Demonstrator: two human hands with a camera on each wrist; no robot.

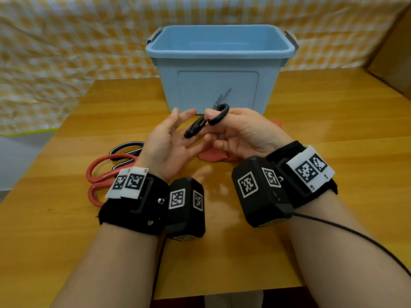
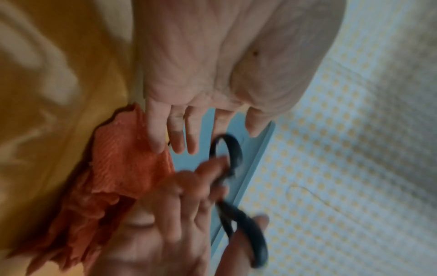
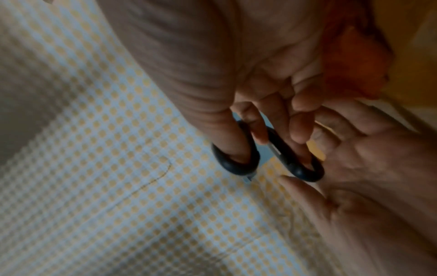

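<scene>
Right hand [image 1: 240, 134] gripped the scissors [image 1: 198, 126] through both loops, above the counter [image 1: 311, 130], blades toward the bin [image 1: 218, 53] at 12 o'clock; left hand [image 1: 171, 141] hovered slack-fingered alongside, where a slipped grip could nick it.

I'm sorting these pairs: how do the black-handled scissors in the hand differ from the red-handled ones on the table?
The black-handled scissors are held up off the table by the right hand, thumb through one loop; the red-handled scissors lie flat on the table, untouched. The black pair's blades show against the blue bin; the red pair's blades are out of sight. Both have two loop handles.
</scene>
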